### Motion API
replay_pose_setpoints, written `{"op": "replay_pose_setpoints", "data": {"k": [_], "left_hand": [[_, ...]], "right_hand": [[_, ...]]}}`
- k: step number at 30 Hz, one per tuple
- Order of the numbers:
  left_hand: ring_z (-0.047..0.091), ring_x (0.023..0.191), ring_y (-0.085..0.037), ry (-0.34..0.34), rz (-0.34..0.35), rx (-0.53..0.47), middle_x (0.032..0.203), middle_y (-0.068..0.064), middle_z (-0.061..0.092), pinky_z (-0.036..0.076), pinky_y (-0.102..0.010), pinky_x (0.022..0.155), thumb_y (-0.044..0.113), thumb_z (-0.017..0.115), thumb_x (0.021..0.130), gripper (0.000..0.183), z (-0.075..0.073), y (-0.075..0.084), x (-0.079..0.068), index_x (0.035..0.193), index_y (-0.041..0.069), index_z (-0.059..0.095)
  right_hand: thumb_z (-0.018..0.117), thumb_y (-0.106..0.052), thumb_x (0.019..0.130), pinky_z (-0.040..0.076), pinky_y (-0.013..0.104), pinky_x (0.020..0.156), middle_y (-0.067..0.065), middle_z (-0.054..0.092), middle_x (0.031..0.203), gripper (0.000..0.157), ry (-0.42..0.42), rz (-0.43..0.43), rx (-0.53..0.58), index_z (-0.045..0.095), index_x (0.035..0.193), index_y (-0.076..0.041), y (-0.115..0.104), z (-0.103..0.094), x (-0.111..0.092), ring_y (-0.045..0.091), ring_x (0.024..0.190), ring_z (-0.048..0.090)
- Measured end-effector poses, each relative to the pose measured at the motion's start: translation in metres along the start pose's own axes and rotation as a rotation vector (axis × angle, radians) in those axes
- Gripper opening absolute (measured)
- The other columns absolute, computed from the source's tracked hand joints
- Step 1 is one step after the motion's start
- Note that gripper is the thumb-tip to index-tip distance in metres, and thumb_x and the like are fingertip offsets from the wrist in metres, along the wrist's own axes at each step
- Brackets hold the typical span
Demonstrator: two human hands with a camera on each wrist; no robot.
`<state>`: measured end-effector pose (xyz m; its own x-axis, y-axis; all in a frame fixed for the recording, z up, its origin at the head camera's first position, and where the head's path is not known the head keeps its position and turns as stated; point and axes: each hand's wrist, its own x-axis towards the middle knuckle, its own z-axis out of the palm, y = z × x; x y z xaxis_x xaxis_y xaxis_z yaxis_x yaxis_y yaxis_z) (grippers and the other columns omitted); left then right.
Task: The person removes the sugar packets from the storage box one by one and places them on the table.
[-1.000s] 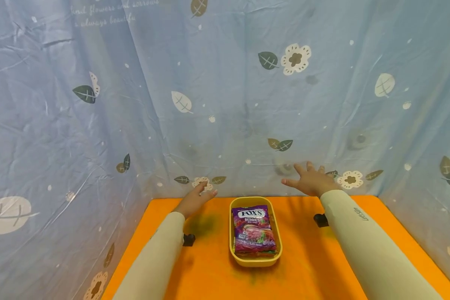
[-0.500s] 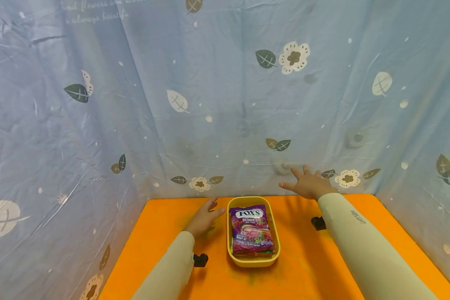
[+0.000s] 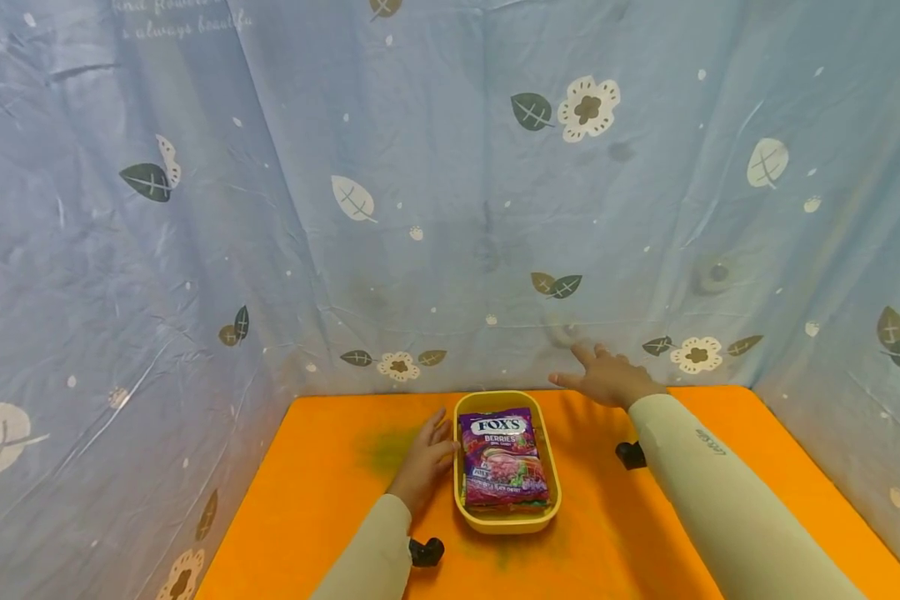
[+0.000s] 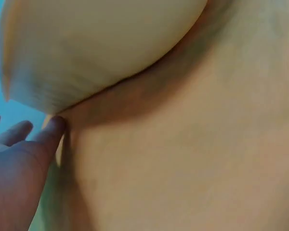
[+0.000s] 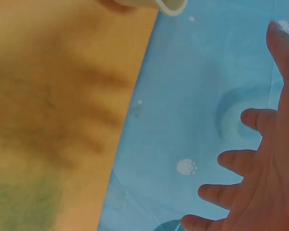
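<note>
Yellow tub (image 3: pixel 513 526): sits on the orange desk (image 3: pixel 307 508), its far end by the desk's far edge. It looks like hard plastic, so it is likely stiff, smooth and not easy to break.
Candy bag (image 3: pixel 504 458): lies flat in the tub, with something colourful peeking out under its near end. It is shiny, so likely soft, crinkly and slippery.
Weight: probably light enough to lift, with the candy adding some.
Left hand (image 3: pixel 426 462): beside the tub's left wall, fingers loosely stretched, not wrapped round it. A fingertip seems to touch; I cannot tell if it pushes.
Right hand (image 3: pixel 607 379): up in the air, fingers spread wide, right of the tub's far end and apart from it.
Best hold: the stiff left and right walls, one for each hand; squeezing the bag might just crumple it.
</note>
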<state>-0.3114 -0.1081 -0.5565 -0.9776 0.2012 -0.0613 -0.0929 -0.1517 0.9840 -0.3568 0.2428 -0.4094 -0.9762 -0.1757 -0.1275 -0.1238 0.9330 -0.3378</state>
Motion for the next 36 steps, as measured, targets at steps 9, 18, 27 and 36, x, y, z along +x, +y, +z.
{"op": "replay_pose_setpoints", "data": {"k": [9, 18, 27, 36], "left_hand": [[0.042, 0.152, -0.041, -0.060, 0.009, -0.113, 0.171, -0.024, 0.034, 0.041, -0.047, 0.119, 0.003, 0.061, 0.097, 0.082, 0.007, -0.012, -0.007, 0.172, 0.002, 0.028], [0.041, 0.153, -0.041, -0.096, 0.002, -0.157, 0.173, -0.022, 0.031, 0.042, -0.046, 0.118, 0.004, 0.064, 0.100, 0.082, 0.004, -0.019, -0.003, 0.173, 0.006, 0.028], [0.038, 0.155, -0.040, -0.102, 0.009, -0.165, 0.175, -0.020, 0.029, 0.042, -0.044, 0.118, 0.004, 0.063, 0.100, 0.081, 0.004, -0.019, -0.007, 0.174, 0.008, 0.029], [0.038, 0.155, -0.041, -0.098, 0.009, -0.169, 0.175, -0.019, 0.030, 0.041, -0.045, 0.119, 0.004, 0.062, 0.101, 0.079, 0.005, -0.019, -0.009, 0.173, 0.008, 0.031]], "right_hand": [[0.042, -0.086, 0.099, 0.016, 0.083, 0.116, 0.036, 0.015, 0.173, 0.111, -0.078, -0.026, 0.130, 0.022, 0.175, -0.007, -0.001, 0.017, 0.006, 0.064, 0.153, 0.018], [0.044, -0.076, 0.105, 0.029, 0.076, 0.118, 0.031, 0.028, 0.172, 0.101, -0.127, -0.084, 0.412, 0.025, 0.173, -0.004, -0.002, 0.036, -0.001, 0.059, 0.149, 0.035], [0.046, -0.075, 0.105, 0.054, 0.063, 0.103, 0.026, 0.056, 0.152, 0.087, -0.205, -0.076, 0.755, 0.050, 0.163, -0.010, -0.012, 0.048, -0.004, 0.043, 0.119, 0.068], [0.046, -0.077, 0.104, 0.055, 0.064, 0.100, 0.028, 0.059, 0.149, 0.091, -0.296, -0.079, 0.844, 0.048, 0.164, -0.008, -0.024, 0.053, -0.009, 0.049, 0.122, 0.066]]}}
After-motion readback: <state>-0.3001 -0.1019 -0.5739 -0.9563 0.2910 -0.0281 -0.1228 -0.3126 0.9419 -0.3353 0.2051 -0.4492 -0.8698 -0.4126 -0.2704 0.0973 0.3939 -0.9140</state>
